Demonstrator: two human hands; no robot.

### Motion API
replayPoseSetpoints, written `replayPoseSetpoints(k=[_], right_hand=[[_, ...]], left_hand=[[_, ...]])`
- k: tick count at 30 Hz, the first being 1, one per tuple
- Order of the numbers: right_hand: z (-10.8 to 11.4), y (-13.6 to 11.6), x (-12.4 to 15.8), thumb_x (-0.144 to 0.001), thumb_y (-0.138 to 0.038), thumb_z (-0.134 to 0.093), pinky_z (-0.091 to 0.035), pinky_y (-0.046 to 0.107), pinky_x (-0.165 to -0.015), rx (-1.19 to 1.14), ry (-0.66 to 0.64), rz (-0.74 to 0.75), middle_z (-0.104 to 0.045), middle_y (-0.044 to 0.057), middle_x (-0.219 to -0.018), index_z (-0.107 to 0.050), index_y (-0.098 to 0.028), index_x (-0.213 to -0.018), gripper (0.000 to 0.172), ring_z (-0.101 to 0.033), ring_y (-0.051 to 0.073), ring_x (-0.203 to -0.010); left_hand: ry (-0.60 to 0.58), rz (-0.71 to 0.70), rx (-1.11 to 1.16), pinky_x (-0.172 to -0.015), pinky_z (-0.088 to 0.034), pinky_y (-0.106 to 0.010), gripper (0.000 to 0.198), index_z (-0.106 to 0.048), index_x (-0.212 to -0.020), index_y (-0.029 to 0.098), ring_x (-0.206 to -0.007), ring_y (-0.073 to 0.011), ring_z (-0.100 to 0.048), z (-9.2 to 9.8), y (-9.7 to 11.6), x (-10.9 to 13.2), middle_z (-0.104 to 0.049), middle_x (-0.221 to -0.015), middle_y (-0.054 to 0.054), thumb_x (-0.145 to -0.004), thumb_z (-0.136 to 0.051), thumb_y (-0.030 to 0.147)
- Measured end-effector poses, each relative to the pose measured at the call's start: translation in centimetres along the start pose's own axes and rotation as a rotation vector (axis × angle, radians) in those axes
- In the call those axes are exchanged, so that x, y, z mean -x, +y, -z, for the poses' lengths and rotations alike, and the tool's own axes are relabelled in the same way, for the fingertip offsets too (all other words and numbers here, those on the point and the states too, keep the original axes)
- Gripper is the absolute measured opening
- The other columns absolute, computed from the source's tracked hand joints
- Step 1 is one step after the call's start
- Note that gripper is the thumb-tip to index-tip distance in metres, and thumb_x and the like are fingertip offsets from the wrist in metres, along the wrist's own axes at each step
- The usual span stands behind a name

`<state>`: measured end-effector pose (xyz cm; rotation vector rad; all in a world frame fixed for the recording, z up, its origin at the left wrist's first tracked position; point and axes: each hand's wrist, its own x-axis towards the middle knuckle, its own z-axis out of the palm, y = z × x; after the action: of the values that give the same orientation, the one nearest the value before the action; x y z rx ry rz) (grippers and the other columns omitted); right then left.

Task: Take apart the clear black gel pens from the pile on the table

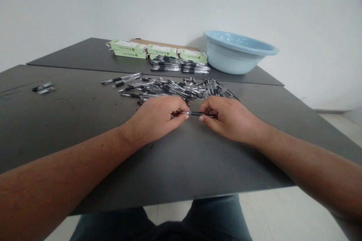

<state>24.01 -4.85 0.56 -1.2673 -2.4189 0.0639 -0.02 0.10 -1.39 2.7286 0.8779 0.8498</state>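
Both hands [158, 116] [229, 116] pinch one slim black-gripped pen [198, 113] lying level.

You have bare table [70, 131] along the near edge and left side. Dead ahead, loose pen pile [175, 88] blocks the middle; stacked pens [179, 66], green boxes [158, 50] and 1 basin [237, 54] fill the back.

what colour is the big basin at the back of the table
Light blue; the basin shows plainly in the head view, the only one, at the far right.
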Motion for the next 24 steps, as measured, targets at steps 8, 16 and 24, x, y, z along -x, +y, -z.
replayPoseSetpoints(k=[8, 16, 24], right_hand=[[-0.34, 0.12, 0.17, -0.089, -0.023, -0.064, -0.044, 0.026, -0.069, -0.013, 0.018, 0.028, -0.068, 0.001, -0.089, -0.059, -0.02, -0.099, 0.012, -0.063, 0.015, -0.078], [-0.32, 0.61, 0.33, -0.084, -0.019, -0.066, -0.046, 0.027, -0.072, 0.053, 0.063, 0.067, -0.068, 0.003, -0.091, -0.062, -0.02, -0.099, 0.016, -0.063, 0.017, -0.08], [0.05, 0.27, 0.24, -0.1, -0.027, -0.05, -0.049, 0.031, -0.08, 0.083, -0.034, 0.068, -0.072, 0.007, -0.096, -0.066, -0.018, -0.108, 0.02, -0.067, 0.02, -0.088]], left_hand=[[-0.008, 0.042, 0.134, -0.075, -0.049, -0.025, 0.024, -0.071, -0.11, 0.022, -0.085, -0.0146, -0.071, 0.26, 0.19, 0.2, -0.077, -0.096, 0.001, -0.093, -0.058, 0.031], [-0.038, 0.068, 0.077, -0.068, -0.044, -0.027, 0.017, -0.072, -0.093, 0.021, -0.078, -0.0152, -0.068, 0.29, 0.28, -0.09, -0.073, -0.084, 0.002, -0.093, -0.059, 0.031], [-0.029, 0.09, 0.08, -0.068, -0.044, -0.026, 0.016, -0.071, -0.096, 0.021, -0.078, -0.0153, -0.067, 0.31, 0.38, -0.02, -0.072, -0.084, 0.001, -0.093, -0.059, 0.032]])
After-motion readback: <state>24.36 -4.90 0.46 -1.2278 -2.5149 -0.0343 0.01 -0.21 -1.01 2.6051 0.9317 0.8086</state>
